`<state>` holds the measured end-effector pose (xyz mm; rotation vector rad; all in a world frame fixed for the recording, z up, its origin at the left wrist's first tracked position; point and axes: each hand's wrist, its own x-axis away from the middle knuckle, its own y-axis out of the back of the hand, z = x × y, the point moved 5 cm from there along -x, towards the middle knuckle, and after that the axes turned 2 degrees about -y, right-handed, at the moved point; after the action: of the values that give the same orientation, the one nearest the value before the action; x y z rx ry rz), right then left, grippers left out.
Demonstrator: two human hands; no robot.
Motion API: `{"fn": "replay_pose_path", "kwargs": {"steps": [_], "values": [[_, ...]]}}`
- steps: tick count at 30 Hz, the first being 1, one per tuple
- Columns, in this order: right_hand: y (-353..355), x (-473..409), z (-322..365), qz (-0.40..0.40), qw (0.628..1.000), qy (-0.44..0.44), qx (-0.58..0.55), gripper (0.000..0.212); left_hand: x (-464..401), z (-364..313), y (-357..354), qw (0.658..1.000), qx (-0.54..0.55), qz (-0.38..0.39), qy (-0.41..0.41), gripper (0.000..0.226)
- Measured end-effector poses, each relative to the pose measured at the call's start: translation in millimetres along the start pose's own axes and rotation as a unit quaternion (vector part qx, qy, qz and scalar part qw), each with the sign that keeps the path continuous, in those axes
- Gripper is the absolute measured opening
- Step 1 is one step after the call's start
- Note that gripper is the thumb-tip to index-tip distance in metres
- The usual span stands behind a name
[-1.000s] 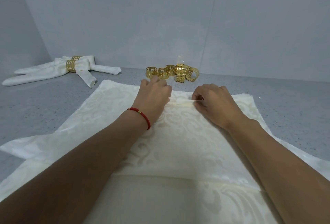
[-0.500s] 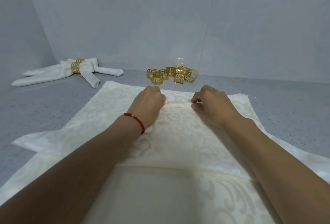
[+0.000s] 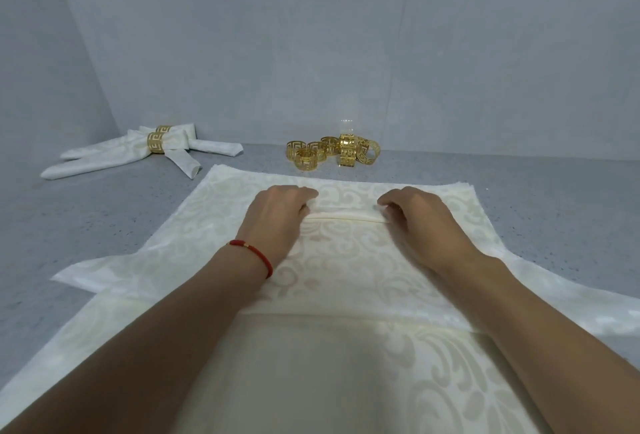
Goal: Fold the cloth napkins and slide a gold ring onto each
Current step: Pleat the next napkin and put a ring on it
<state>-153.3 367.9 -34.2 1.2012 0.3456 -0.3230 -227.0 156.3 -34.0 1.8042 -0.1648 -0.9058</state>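
Cream scroll-patterned napkin [image 3: 346, 260], gold rings [image 3: 332, 154]

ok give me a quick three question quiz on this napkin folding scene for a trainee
1. True or false: both hands pinch the same narrow pleat in the top napkin.
2. Where do the loose gold rings lie?
A. beyond the flat napkins, near the wall
B. on the top napkin
C. in the person's left hand
3. Fill in: the finished napkins lie at the far ____ of the counter.

Key
1. True. The left hand and right hand each hold one end of the pleat in the top napkin.
2. A. The loose gold rings lie on the counter.
3. Left. The finished napkins already wear rings.
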Motion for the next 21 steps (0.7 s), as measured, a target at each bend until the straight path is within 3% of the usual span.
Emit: {"fn": "replay_pose_path", "kwargs": {"steps": [4,9,12,14,18,21], "values": [[-5.4,-3.5,-7.6,0.027,1.0,0.0,0.017,0.016,-2.9,3.8,-10.1,0.998,-0.008,0.062,-0.011,0.023],[4.0,-0.7,4.2,-0.002,0.991,0.063,0.117,0.004,1.5,-6.0,9.8,0.995,-0.092,-0.009,-0.035,0.009],[9.6,5.0,10.2,0.018,0.983,0.086,0.161,0.02,5.4,-9.7,11.7,0.989,-0.133,0.007,-0.066,0.036],[10.2,12.1,12.6,0.052,0.98,0.078,0.175,0.018,8.4,-9.5,14.7,0.984,-0.163,0.036,-0.058,0.038],[13.9,22.9,12.6,0.066,0.988,0.033,0.137,0.016,12.9,-6.2,22.3,0.994,-0.087,0.066,0.009,0.025],[11.4,19.8,6.8,0.048,0.993,0.011,0.104,0.025,14.1,-4.1,23.0,0.999,-0.021,0.03,0.033,0.023]]}}
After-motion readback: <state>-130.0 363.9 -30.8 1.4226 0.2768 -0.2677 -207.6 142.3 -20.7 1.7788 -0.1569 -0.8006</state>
